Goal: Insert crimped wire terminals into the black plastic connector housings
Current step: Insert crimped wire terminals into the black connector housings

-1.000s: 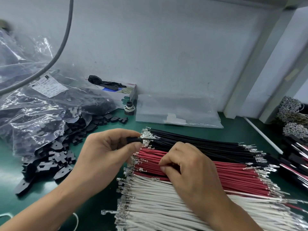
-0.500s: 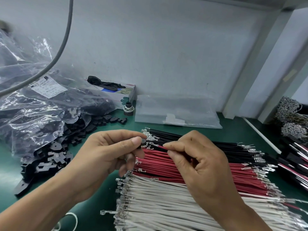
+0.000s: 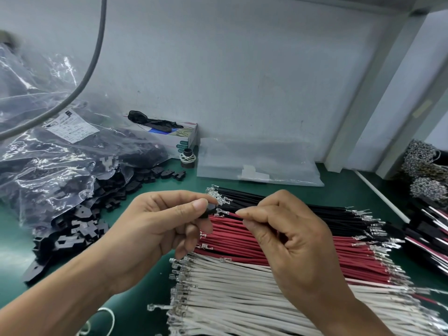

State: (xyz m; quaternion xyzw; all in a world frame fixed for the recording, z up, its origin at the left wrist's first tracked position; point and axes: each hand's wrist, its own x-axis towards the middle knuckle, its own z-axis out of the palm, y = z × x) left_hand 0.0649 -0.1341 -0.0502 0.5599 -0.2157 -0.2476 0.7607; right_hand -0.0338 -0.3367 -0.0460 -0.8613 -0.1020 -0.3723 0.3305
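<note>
Both hands pinching: left mostly hides housing; right, red wire.

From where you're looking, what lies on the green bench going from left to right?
Clear bag of black plastic housings → loose black housings → left hand pinching a housing → right hand holding a red wire → finished bundles at the right edge.

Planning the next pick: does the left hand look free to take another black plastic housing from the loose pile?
Probably not yet: the left hand already pinches a black plastic housing. The loose pile of black housings lies uncovered beside it.
</note>
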